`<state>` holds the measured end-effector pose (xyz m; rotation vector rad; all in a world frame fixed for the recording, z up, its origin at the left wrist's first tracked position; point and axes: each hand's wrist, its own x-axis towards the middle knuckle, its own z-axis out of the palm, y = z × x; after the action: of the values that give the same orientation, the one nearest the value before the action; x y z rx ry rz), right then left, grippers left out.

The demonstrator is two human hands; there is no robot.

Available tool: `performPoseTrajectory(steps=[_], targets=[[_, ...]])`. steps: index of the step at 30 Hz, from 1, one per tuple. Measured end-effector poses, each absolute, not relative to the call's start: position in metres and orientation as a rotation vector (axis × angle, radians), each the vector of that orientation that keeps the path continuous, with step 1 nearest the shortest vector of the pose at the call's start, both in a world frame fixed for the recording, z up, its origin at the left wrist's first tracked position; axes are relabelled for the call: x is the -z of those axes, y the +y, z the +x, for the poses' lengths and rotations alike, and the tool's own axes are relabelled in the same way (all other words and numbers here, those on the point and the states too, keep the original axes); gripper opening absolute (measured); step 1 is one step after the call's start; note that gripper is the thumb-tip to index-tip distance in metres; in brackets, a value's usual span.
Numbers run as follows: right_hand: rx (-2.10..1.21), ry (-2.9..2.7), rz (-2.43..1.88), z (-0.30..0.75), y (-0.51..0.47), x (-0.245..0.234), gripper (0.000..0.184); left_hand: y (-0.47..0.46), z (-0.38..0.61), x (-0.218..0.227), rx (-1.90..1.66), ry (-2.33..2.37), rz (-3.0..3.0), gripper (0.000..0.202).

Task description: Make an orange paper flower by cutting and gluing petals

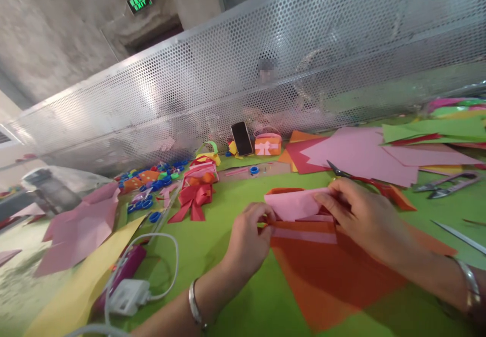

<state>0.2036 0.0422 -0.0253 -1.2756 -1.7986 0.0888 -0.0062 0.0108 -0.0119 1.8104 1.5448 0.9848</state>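
Between my two hands is a folded piece of pink paper [292,204], held just above an orange paper piece [304,228] that has a pink strip along its front. My left hand [246,236] pinches the left end, its fingertips curled at the pink and orange edges. At the other end, my right hand [366,220] grips the pink paper between thumb and fingers. A flat orange sheet [326,281] lies under both hands on the green tabletop. Just behind the right hand are scissors [351,175] with red handles.
Behind stand a phone [242,138], an orange paper bag [268,145] with a pink bow, and a red paper bow [193,198]. Pink sheets [345,155] and snips [448,184] lie right. Left are a white charger [129,296] and yellow paper [83,276]. A perforated metal screen [212,79] borders the table.
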Motion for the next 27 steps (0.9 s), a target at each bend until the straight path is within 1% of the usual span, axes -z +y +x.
performPoseTrajectory(steps=[6, 10, 12, 17, 19, 25, 27], targets=[[0.068, -1.823, -1.253, 0.205, 0.046, 0.036, 0.050, 0.011, -0.006, 0.014, -1.004, 1.519, 1.777, 0.022], [0.114, -1.866, -1.211, 0.209, 0.048, 0.037, 0.052, 0.014, -0.006, 0.014, -1.022, 1.489, 1.741, 0.018], [0.089, -1.897, -1.197, 0.210, 0.046, 0.033, 0.049, 0.015, -0.005, 0.014, -1.025, 1.478, 1.721, 0.017], [0.008, -1.895, -1.195, 0.209, 0.041, 0.026, 0.030, 0.015, -0.003, 0.014, -1.004, 1.468, 1.689, 0.012], [0.004, -1.894, -1.191, 0.209, 0.041, 0.027, 0.025, 0.015, -0.003, 0.013, -0.997, 1.471, 1.679, 0.012], [-0.018, -1.924, -1.190, 0.209, 0.044, 0.030, 0.025, 0.015, -0.003, 0.013, -0.976, 1.475, 1.651, 0.011], [-0.044, -1.945, -1.184, 0.208, 0.043, 0.031, 0.029, 0.016, -0.004, 0.016, -0.985, 1.486, 1.645, 0.011]])
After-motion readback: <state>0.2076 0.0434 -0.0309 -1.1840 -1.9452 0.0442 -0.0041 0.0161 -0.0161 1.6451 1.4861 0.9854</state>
